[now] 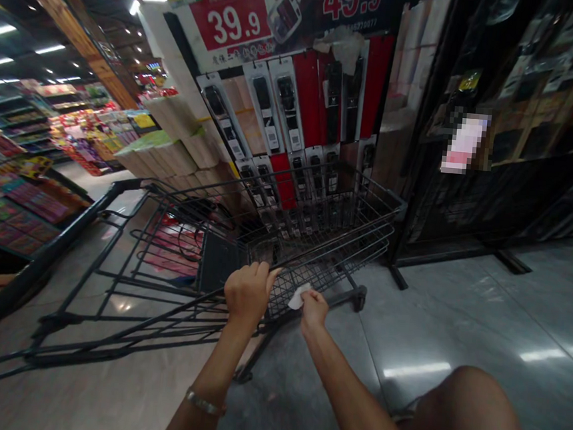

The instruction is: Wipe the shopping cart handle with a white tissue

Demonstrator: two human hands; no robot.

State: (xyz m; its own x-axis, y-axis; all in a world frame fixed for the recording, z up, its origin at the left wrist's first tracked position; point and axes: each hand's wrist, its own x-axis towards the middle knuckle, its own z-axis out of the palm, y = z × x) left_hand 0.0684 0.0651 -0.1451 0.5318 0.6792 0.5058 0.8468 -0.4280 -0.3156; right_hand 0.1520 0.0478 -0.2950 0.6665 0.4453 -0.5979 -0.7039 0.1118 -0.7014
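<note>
A dark wire shopping cart (pixel 156 327) stands in front of me, tilted across the view. My left hand (pixel 248 292) is closed around the cart's near top rail, with a bracelet on that wrist. Just right of it, my right hand (pixel 314 309) pinches a small white piece (pixel 299 296), perhaps tissue or paper, beside the cart's wire side. Inside the cart lie a dark flat box-like item (pixel 219 263) and something pink and red (pixel 173 248) behind the wires.
Behind the cart is a display rack (pixel 296 102) of hanging boxed goods under price signs (pixel 233 26). A black rack (pixel 467 217) stands on the right with its feet on the grey tiled floor (pixel 457 324). Store shelves (pixel 22 198) are at the left. A bare knee shows at lower right.
</note>
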